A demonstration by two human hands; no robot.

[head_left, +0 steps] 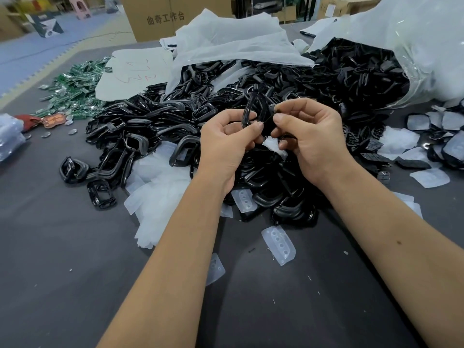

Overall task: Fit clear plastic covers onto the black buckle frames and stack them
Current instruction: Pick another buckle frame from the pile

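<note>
Both hands meet above a big heap of black buckle frames (155,126) on the dark table. My left hand (226,144) pinches one black frame (248,111), held upright on its edge. My right hand (308,136) pinches the same frame's other side between thumb and forefinger. A bit of clear plastic cover (272,144) shows below the fingers, between the two hands. Loose clear covers lie near me: one with holes (278,244) and another (243,199) at the heap's foot. A pile of clear covers (155,197) lies left of my left forearm.
Torn white bags (226,41) spill more black frames at the back and right (364,71). Green circuit boards (75,89) lie at the far left. Black keypads and clear covers (401,146) are scattered on the right. A cardboard box (155,18) stands behind the table.
</note>
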